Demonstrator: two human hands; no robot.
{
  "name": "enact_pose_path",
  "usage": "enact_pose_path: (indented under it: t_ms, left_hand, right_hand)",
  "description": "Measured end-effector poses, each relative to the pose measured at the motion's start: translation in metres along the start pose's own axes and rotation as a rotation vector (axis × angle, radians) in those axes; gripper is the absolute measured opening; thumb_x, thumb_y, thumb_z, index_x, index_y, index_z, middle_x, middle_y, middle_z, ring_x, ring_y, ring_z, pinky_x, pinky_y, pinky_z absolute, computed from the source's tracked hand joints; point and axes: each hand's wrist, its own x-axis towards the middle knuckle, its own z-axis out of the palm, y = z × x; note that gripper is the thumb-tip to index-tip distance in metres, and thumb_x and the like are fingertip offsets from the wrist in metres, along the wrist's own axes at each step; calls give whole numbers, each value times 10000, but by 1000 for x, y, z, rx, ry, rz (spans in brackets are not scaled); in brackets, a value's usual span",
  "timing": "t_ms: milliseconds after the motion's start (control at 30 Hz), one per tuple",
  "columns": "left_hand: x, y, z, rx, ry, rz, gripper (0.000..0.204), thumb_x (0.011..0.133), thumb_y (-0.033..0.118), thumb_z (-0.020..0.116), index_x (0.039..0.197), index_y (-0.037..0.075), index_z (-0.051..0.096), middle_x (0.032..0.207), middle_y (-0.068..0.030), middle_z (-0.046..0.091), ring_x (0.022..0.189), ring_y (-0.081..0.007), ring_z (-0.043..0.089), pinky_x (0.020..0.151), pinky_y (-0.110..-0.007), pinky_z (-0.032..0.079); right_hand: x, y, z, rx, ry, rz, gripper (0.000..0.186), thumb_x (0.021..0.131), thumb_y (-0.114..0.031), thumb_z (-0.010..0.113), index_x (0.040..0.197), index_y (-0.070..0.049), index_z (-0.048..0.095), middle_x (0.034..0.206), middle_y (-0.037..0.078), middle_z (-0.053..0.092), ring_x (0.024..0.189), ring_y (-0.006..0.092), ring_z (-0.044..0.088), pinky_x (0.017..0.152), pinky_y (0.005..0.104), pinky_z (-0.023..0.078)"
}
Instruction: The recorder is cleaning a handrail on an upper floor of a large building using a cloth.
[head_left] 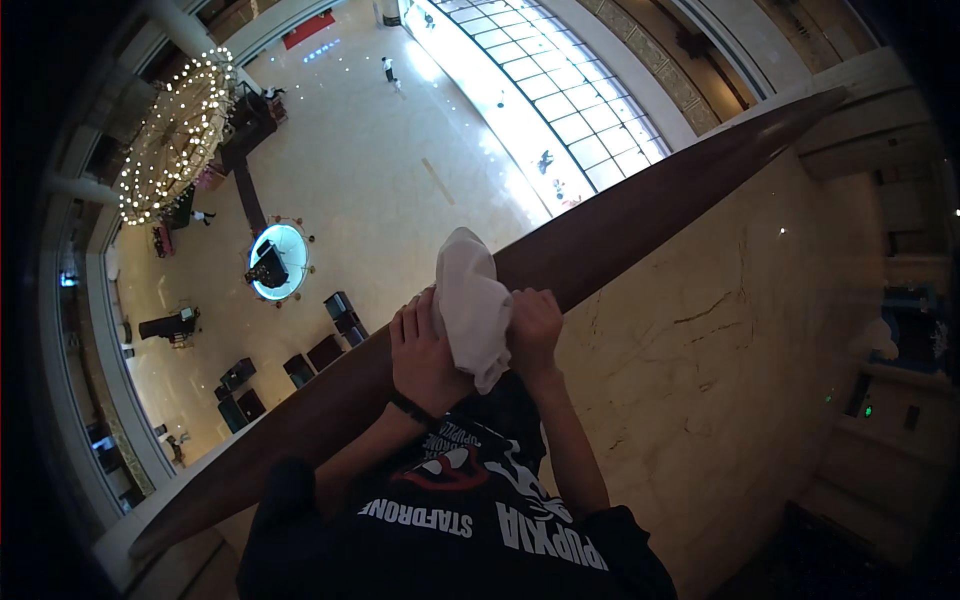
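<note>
A crumpled white cloth [472,305] is bunched over the dark brown wooden railing [640,225] in front of me. My left hand [420,340] holds the cloth from its left side, fingers bent and pointing forward, thumb hidden. On the other side, my right hand [535,330] grips it with curled fingers, at the railing. Both forearms come up from my black printed T-shirt, and a dark band circles my left wrist.
The railing crosses diagonally above a marble wall [680,380]. Far below lies an atrium floor [380,180] with a glowing round platform [290,255], several dark boxes [325,352], a few small people [388,72], and a lit hanging fixture [175,135] at left.
</note>
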Motion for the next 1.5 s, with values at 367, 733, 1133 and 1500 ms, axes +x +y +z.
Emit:
enact_pose_path:
  t_ms: [367,733,1133,1500]
  left_hand:
    - [128,129,49,18,-66,3,1168,593,600,859,1492,10,403,1419,-245,469,1335,-406,449,1124,-543,329]
    - [280,282,147,38,14,-49,990,643,547,841,1381,-30,518,1440,-234,463,1352,-401,434,1117,-538,338]
    - [426,423,206,71,63,-91,992,655,535,830,1447,51,480,1446,-209,483,1344,-388,469,1108,-526,350]
    - [608,559,285,-52,-54,-2,880,679,443,834,1339,-62,544,1464,-253,449,1370,-418,428,1127,-543,333]
  right_hand:
    - [70,249,-133,-217,97,65,215,808,-195,684,739,-65,526,669,98,466,629,312,486,598,424,354]
    - [104,391,-208,-87,12,-47,178,673,-132,686,766,-46,561,721,87,513,684,289,550,634,407,397]
    - [175,618,-321,-164,124,-157,315,771,-262,731,682,-71,498,640,65,451,567,252,482,551,389,345]
    - [233,773,-406,-73,36,-166,190,641,-137,649,738,-23,533,668,78,450,570,271,481,546,401,344]
